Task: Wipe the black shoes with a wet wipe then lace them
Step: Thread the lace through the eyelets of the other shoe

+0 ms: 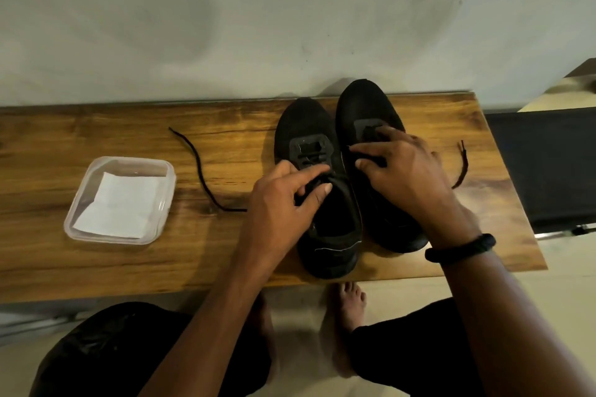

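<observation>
Two black shoes stand side by side on the wooden bench (113, 271), toes toward the wall: the left shoe (303, 126) and the right shoe (364, 103). My left hand (277, 206) pinches the tongue or lace of the left shoe at its opening. My right hand (403, 171) lies over the lacing area of the right shoe, fingers curled on the lace there. One black lace end (200, 171) trails left across the bench. Another lace end (461, 164) pokes out to the right of my right hand.
A clear plastic container (72, 222) holding a white wipe (119, 206) sits on the left part of the bench. A pale wall rises behind. A dark seat (545, 167) stands to the right. My bare feet and knees are below the bench's front edge.
</observation>
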